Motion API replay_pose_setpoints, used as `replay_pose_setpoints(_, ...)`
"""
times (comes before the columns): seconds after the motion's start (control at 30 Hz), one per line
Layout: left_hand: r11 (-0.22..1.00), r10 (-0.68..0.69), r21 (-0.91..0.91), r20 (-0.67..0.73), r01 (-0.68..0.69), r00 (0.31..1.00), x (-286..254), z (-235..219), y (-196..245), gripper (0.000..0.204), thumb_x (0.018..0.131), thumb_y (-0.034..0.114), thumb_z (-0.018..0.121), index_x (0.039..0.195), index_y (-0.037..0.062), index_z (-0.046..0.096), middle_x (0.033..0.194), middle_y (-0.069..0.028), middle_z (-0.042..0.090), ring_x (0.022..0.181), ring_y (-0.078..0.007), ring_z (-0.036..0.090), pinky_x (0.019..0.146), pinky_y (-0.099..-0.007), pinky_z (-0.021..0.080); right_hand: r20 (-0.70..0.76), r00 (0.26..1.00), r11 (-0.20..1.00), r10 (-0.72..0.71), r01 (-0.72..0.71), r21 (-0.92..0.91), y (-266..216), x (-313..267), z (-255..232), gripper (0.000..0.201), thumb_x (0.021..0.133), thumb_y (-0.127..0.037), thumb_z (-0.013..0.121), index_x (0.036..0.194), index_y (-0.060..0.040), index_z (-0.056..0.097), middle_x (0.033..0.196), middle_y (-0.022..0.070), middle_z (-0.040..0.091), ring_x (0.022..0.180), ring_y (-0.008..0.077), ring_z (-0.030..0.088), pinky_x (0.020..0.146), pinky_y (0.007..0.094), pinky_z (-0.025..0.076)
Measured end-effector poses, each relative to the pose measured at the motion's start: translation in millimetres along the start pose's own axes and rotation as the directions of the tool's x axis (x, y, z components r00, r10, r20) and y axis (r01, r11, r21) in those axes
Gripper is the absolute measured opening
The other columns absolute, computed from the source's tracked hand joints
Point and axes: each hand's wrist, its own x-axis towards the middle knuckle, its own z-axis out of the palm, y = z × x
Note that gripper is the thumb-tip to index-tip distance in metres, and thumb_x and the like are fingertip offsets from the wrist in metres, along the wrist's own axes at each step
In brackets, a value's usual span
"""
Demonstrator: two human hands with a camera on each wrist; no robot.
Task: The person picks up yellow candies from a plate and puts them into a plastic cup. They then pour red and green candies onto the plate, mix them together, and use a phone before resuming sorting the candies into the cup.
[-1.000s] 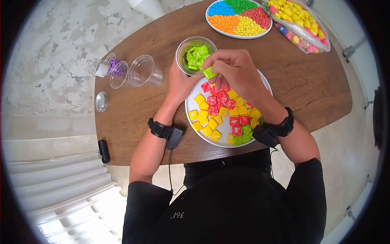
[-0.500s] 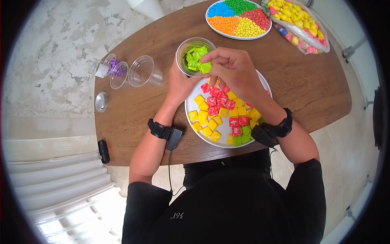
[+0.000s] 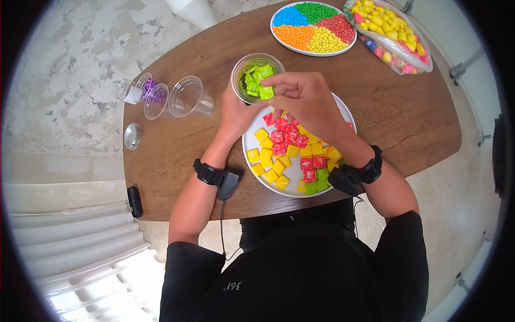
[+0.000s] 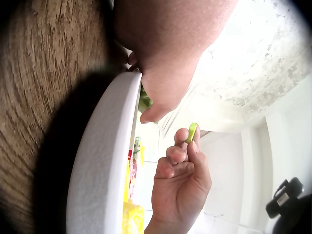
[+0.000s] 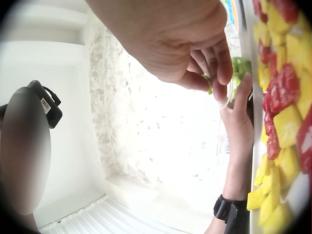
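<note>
My left hand [image 3: 236, 114] grips a clear plastic cup [image 3: 238, 80], tilted so its mouth faces up toward me. Inside lie several green wrapped candies [image 3: 250, 81]. Between thumb and index finger, my right hand [image 3: 310, 104] pinches a green candy [image 3: 266, 93] right at the cup's near rim; the left wrist view shows the same candy [image 4: 191, 132] edge-on at the fingertips. Below both hands is a round white plate [image 3: 294, 187] bearing yellow candies [image 3: 266, 155], red candies [image 3: 279, 137] and green candies [image 3: 322, 177]. My right forearm hides part of the plate.
At the far side stand an oval plate [image 3: 274, 38] of small candies sorted by colour and a plastic bag [image 3: 394, 37] of yellow and pink pieces. To the left are clear cups [image 3: 185, 96], one holding purple bits [image 3: 155, 92], a metal lid [image 3: 133, 136] and a black case [image 3: 134, 202].
My right hand has moved the pinched green candy leftward and over the cup's rim. My left hand still holds the cup in about the same place.
</note>
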Motion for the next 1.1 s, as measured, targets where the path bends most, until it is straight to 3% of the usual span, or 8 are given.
replay_pose_setpoints(0.1, 1.0, 0.006, 0.004, 0.001, -0.006, 1.0, 1, 0, 0, 0.081, 0.074, 0.002, 0.088, 0.146, 0.0013, 0.049, 0.134, -0.0143, 0.066, 0.124, -0.0241, 0.065, 0.106, -0.0396, 0.052, -0.016, 0.998, 0.996, -0.061, 0.06, -0.067, 1, 0, -1, 0.032, 0.086, -0.003, 0.075, 0.113, 0.012, 0.072, 0.081, 0.0158, 0.077, 0.07, 0.0135, 0.074, 0.062, 0.0269, 0.057)
replay_pose_setpoints(0.27, 0.998, 0.047, 0.033, -0.002, -0.047, 0.999, 1, 0, -1, 0.081, 0.074, 0.001, 0.087, 0.146, 0.0014, 0.049, 0.135, -0.0142, 0.066, 0.125, -0.0236, 0.064, 0.107, -0.0393, 0.051, 0.004, 1.0, 0.999, 0.002, -0.002, -0.034, -7, -2, 0, 0.033, 0.086, -0.004, 0.075, 0.113, 0.0163, 0.07, 0.078, 0.0168, 0.077, 0.064, 0.0151, 0.074, 0.061, 0.0268, 0.058)
replay_pose_setpoints(0.57, 1.0, 0.023, -0.009, -0.008, -0.023, 1.0, 1, 1, 0, 0.08, 0.076, 0.005, 0.088, 0.146, 0.002, 0.05, 0.135, -0.0132, 0.066, 0.124, -0.0222, 0.064, 0.106, -0.0388, 0.052, -0.012, 0.999, 0.997, -0.042, 0.041, -0.069, 4, 2, -1, 0.032, 0.085, -0.004, 0.074, 0.114, 0.0088, 0.073, 0.081, 0.0152, 0.077, 0.073, 0.013, 0.074, 0.068, 0.028, 0.058)
replay_pose_setpoints(1.0, 1.0, 0.011, 0.021, -0.013, -0.01, 1.0, 1, 1, 0, 0.08, 0.076, 0.006, 0.09, 0.145, 0.0022, 0.051, 0.133, -0.0136, 0.067, 0.122, -0.0226, 0.066, 0.105, -0.0386, 0.052, -0.035, 0.999, 0.993, -0.014, 0.009, -0.118, 7, 2, -2, 0.03, 0.085, 0.0, 0.068, 0.113, 0.0107, 0.072, 0.075, 0.0134, 0.075, 0.065, 0.0116, 0.07, 0.061, 0.0268, 0.055)
replay_pose_setpoints(1.1, 1.0, 0.003, 0.022, -0.014, -0.003, 1.0, 1, 1, 1, 0.08, 0.075, 0.007, 0.091, 0.145, 0.0022, 0.051, 0.133, -0.0136, 0.068, 0.122, -0.0227, 0.066, 0.105, -0.0384, 0.053, -0.006, 1.0, 0.994, 0.009, -0.009, -0.105, 6, 2, -3, 0.031, 0.09, 0.001, 0.066, 0.12, 0.0095, 0.07, 0.078, 0.0056, 0.069, 0.066, 0.0083, 0.066, 0.057, 0.0226, 0.051)
